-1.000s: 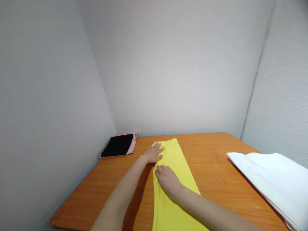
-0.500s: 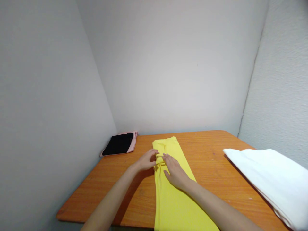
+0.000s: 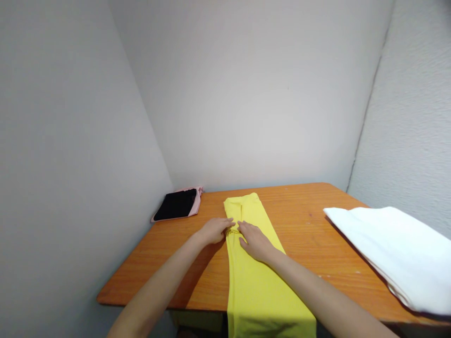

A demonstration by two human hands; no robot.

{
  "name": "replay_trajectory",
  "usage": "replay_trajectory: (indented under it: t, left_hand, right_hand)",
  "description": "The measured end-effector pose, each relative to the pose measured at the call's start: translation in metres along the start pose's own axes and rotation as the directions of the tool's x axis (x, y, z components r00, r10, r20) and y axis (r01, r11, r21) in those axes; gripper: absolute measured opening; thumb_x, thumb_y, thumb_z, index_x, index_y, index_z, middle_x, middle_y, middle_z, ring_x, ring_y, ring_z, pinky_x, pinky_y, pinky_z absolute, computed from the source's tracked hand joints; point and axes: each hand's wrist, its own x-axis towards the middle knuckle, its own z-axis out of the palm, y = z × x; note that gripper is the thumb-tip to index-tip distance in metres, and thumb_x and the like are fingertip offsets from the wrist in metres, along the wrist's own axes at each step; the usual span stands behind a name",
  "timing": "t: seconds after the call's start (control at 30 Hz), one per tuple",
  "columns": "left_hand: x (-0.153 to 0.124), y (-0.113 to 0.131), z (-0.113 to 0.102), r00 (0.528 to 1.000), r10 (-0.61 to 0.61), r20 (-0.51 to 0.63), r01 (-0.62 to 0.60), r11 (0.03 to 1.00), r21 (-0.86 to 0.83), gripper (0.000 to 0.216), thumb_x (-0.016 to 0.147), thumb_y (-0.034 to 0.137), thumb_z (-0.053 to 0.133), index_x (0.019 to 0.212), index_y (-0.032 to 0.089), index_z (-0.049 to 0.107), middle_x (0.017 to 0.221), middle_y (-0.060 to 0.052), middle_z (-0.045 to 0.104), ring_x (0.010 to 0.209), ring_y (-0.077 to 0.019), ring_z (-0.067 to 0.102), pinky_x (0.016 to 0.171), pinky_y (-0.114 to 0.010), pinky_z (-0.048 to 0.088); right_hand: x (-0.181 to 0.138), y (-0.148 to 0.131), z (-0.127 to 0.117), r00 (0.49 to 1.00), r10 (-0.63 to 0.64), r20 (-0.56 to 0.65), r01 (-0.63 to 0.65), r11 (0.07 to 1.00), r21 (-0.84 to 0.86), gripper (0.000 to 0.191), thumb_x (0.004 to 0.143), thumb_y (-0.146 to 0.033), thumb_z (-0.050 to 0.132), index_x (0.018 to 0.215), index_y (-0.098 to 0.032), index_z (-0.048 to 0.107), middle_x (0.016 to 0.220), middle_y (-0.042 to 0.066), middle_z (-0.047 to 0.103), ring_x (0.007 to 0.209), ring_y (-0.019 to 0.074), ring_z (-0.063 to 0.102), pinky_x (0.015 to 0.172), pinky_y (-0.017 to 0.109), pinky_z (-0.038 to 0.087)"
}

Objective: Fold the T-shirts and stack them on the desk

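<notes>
The fingers of our left hand (image 3: 214, 230) close narrowly on a small pucker of the yellow cloth (image 3: 259, 286) at its left edge. Those of our right hand (image 3: 256, 241) lie loosely spread on top, tips touching the same pucker, gripping nothing that we can see. The two hands meet fingertip to fingertip.

The yellow cloth lies as a long narrow strip down the middle of the table (image 3: 303, 225), its far end short of the far edge, its near end hanging over the near edge. We judge it light, soft and limp, likely with some stretch. It would sag and bunch wherever it is unsupported, so the side edges or the far corners look the best places to take hold, one hand to each.

A black cloth (image 3: 176, 204) on a pink cloth (image 3: 196, 203) sits in the far left corner, well apart. A white cloth (image 3: 398, 251) lies folded along the right edge.
</notes>
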Motion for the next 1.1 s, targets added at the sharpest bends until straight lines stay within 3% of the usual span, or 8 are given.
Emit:
replay_trajectory:
  t: [0.23,0.47,0.63,0.77,0.83,0.9,1.0,1.1]
  left_hand:
    - [-0.002,-0.001,0.003,1.000,0.008,-0.010,-0.007,0.998,0.070,0.047,0.088,0.030,0.054,0.133,0.018,0.056,0.143,-0.009,0.051,0.132,-0.0239,0.047,0.111,-0.038,0.036]
    - [0.002,0.010,0.002,1.000,0.010,-0.004,-0.009,0.981,0.193,0.050,0.083,0.013,0.053,0.133,0.017,0.055,0.142,-0.010,0.051,0.130,-0.0223,0.050,0.109,-0.036,0.040]
    - [0.000,0.035,-0.003,0.999,-0.051,-0.016,0.053,0.961,0.272,0.044,0.090,0.017,0.051,0.134,0.018,0.053,0.145,-0.013,0.047,0.135,-0.0273,0.043,0.112,-0.048,0.033]
    - [-0.053,0.077,-0.024,0.992,-0.006,-0.124,0.048,0.938,0.342,0.051,0.096,0.021,0.044,0.146,0.017,0.036,0.156,-0.011,0.029,0.146,-0.0243,0.021,0.119,-0.048,0.019]
    - [-0.095,0.102,-0.030,0.981,0.113,-0.155,-0.039,0.910,0.413,0.054,0.096,0.022,0.042,0.149,0.017,0.030,0.157,-0.009,0.028,0.147,-0.0211,0.018,0.120,-0.044,0.021]
    - [-0.135,0.126,-0.026,0.968,0.241,-0.070,-0.183,0.868,0.462,0.061,0.091,0.020,0.048,0.149,0.017,0.029,0.158,-0.008,0.026,0.147,-0.0228,0.017,0.120,-0.043,0.022]
    - [-0.167,0.150,-0.004,0.924,0.379,0.048,-0.346,0.777,0.526,0.065,0.089,0.019,0.052,0.150,0.023,0.029,0.159,-0.006,0.023,0.146,-0.0248,0.019,0.119,-0.043,0.023]
    - [-0.163,0.156,0.025,0.897,0.442,0.000,-0.344,0.698,0.628,0.059,0.094,0.015,0.049,0.148,0.031,0.031,0.158,-0.004,0.026,0.145,-0.0221,0.025,0.117,-0.039,0.025]
  right_hand:
    - [-0.001,-0.001,0.002,1.000,0.001,-0.010,-0.002,1.000,-0.027,0.045,0.090,-0.019,0.049,0.133,-0.007,0.049,0.139,0.019,0.048,0.131,0.0289,0.043,0.108,0.044,0.036]
    - [0.003,-0.004,-0.005,1.000,-0.009,0.020,0.010,0.997,-0.080,0.040,0.091,-0.020,0.051,0.128,-0.008,0.054,0.138,0.017,0.050,0.127,0.0275,0.047,0.107,0.042,0.038]
    - [-0.004,-0.011,-0.018,0.998,0.003,0.056,0.001,0.997,-0.074,0.042,0.094,-0.022,0.050,0.133,-0.006,0.052,0.143,0.020,0.043,0.135,0.0298,0.037,0.112,0.045,0.030]
    - [-0.063,-0.013,-0.059,0.994,-0.107,-0.021,0.104,0.990,-0.096,0.046,0.096,-0.034,0.051,0.137,-0.012,0.049,0.147,0.016,0.040,0.139,0.0279,0.030,0.115,0.047,0.028]
    - [-0.111,-0.011,-0.085,0.975,-0.220,-0.027,0.216,0.970,-0.115,0.050,0.097,-0.039,0.050,0.141,-0.017,0.045,0.150,0.013,0.037,0.139,0.0261,0.031,0.113,0.045,0.033]
    - [-0.159,-0.005,-0.104,0.944,-0.325,0.052,0.330,0.932,-0.153,0.064,0.092,-0.045,0.058,0.148,-0.020,0.038,0.154,0.011,0.029,0.141,0.0280,0.027,0.112,0.046,0.035]
    - [-0.205,0.010,-0.110,0.888,-0.436,0.146,0.459,0.860,-0.225,0.065,0.091,-0.022,0.056,0.151,-0.023,0.031,0.155,0.009,0.024,0.141,0.0285,0.025,0.111,0.048,0.037]
    - [-0.214,0.022,-0.095,0.889,-0.435,0.145,0.458,0.858,-0.233,0.069,0.089,-0.003,0.045,0.151,-0.029,0.030,0.155,0.007,0.024,0.141,0.0262,0.024,0.112,0.049,0.036]
